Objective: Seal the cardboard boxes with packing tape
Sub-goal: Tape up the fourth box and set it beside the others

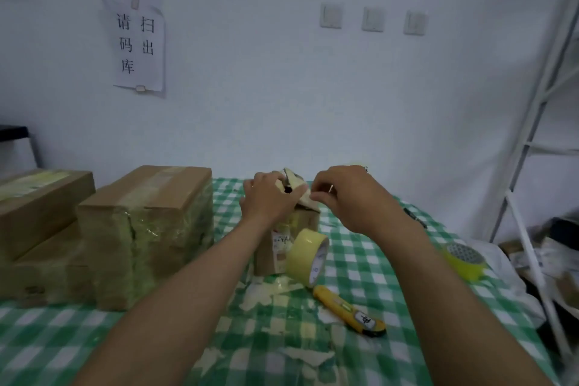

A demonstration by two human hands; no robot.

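Cardboard box (307,220), small and upright, was set at the middle of the checked table (376,263), with its top flaps raised. The flaps were gripped by the curled fingers of the left hand (269,197). 1 flap edge was pinched by the right hand (344,197). A tape roll (308,255) was leaned against the box, and a yellow knife (347,310) was laid nearby.

Green-and-white checks cover my tabletop (376,260). The boxes (188,191) are brown, the tape roll (305,247) pale yellow, the knife (347,310) yellow and black, the wall (313,103) white.
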